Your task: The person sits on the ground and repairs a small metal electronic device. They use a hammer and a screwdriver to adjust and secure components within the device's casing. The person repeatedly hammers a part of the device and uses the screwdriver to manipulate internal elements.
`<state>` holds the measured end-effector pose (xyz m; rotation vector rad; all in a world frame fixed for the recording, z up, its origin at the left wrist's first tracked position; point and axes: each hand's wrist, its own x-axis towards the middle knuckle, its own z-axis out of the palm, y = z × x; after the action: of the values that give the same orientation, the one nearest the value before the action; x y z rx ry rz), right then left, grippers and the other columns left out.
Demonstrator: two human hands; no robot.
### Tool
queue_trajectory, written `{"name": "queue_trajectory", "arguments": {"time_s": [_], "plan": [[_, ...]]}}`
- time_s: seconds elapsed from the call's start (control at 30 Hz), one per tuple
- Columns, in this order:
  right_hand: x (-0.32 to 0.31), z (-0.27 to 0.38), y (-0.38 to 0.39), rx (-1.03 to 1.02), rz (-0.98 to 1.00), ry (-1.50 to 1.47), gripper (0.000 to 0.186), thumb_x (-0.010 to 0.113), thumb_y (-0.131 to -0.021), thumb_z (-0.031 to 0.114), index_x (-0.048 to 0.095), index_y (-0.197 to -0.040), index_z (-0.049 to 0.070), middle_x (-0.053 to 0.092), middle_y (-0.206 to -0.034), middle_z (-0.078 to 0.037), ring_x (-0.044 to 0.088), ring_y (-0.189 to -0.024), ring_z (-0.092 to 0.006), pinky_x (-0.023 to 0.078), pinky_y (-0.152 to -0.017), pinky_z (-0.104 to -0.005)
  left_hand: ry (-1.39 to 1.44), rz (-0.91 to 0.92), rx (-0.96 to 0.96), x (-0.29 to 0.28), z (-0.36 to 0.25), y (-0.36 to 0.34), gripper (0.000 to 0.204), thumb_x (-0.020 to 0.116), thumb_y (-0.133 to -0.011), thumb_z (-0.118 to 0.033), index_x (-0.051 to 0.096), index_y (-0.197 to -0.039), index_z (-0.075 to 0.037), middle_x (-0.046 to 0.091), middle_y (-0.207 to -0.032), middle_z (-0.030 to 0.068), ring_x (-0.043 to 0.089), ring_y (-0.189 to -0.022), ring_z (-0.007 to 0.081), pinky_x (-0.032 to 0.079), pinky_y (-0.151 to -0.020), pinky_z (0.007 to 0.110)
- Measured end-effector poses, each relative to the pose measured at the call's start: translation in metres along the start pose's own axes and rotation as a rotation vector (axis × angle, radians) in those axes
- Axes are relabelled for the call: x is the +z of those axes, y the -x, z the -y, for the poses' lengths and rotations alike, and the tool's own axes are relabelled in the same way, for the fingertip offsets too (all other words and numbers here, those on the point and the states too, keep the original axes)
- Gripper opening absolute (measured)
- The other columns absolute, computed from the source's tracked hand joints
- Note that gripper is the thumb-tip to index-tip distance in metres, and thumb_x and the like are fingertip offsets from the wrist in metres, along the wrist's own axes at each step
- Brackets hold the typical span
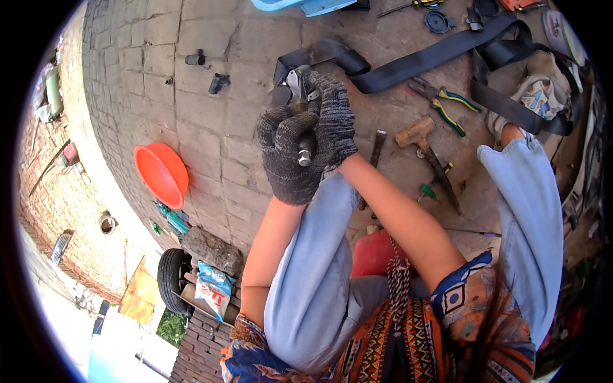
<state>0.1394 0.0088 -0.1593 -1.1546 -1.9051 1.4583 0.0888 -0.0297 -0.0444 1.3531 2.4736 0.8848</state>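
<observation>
Both my hands wear dark grey knitted gloves and meet in front of my left knee. My left hand [290, 156] is closed, its fingers wrapped round a metal mechanism [297, 82] with a silver lever and a bolt-like end. From the right side, my right hand [335, 115] grips the same mechanism with bent fingers. My fingers hide much of its body. A wide black strap [415, 67] lies behind and right of my hands, one end close to the mechanism; I cannot tell whether they are joined.
Right of my hands lie pliers [440, 102], a hammer [434, 159], a metal bar [378, 150] and a green-handled screwdriver [427, 191]. Leftward are black plastic pieces [218, 83] and an orange-red basin [161, 173]. A blue tub [313, 6] sits at the far edge, a tyre [172, 281] lower left.
</observation>
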Motion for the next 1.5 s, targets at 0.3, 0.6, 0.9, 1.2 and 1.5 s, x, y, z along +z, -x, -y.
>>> {"name": "queue_trajectory", "arguments": {"time_s": [0.3,0.6,0.9,1.2,1.5], "plan": [[0.018,-0.056,-0.107,-0.106,0.633,0.250,0.039,0.040,-0.097,0.028,0.055,-0.125,0.006,0.055,-0.126,-0.018,0.053,-0.116,-0.0326,0.042,-0.100,-0.0405,-0.019,0.029,0.005,0.019,0.019,-0.001,0.023,0.068,-0.071,0.002,0.061,-0.092,-0.006,0.056,-0.096,0.0134,0.052,-0.095,0.0303,0.042,-0.085,0.040],[0.023,-0.027,-0.107,0.032,0.926,0.404,0.052,0.054,-0.088,0.035,0.050,-0.133,0.009,0.050,-0.133,-0.020,0.047,-0.123,-0.0358,0.037,-0.105,-0.0411,0.588,-0.302,-0.395,-0.016,0.054,0.024,0.021,0.060,-0.082,-0.001,0.055,-0.103,0.001,0.060,-0.083,0.0102,0.057,-0.069,0.0165,0.048,-0.067,0.029],[0.030,-0.060,-0.090,0.332,0.770,0.176,0.071,0.064,-0.075,0.063,0.061,-0.121,0.008,0.061,-0.120,-0.019,0.057,-0.113,-0.0316,0.042,-0.097,-0.0380,1.017,-0.640,-0.516,-0.123,0.005,0.072,0.027,0.063,-0.083,-0.007,0.057,-0.109,-0.001,0.062,-0.093,0.0094,0.060,-0.071,0.0194,0.047,-0.055,0.029],[0.033,-0.057,-0.043,0.482,0.364,0.329,0.069,0.067,-0.073,0.053,0.056,-0.127,0.012,0.060,-0.122,-0.016,0.060,-0.108,-0.0299,0.047,-0.091,-0.0396,0.910,-0.984,-0.535,-0.241,-0.061,0.181,0.021,0.060,-0.088,-0.013,0.058,-0.106,-0.004,0.063,-0.092,0.0076,0.060,-0.071,0.0152,0.046,-0.053,0.025],[-0.028,-0.022,-0.007,0.487,0.317,0.208,0.061,0.059,-0.081,0.049,0.054,-0.128,0.011,0.057,-0.123,-0.021,0.055,-0.115,-0.0329,0.043,-0.098,-0.0421,1.283,-1.085,-0.428,-0.261,-0.030,0.176,0.016,0.061,-0.087,-0.015,0.063,-0.099,-0.004,0.064,-0.080,0.0082,0.058,-0.063,0.0163,0.045,-0.052,0.026]]}}
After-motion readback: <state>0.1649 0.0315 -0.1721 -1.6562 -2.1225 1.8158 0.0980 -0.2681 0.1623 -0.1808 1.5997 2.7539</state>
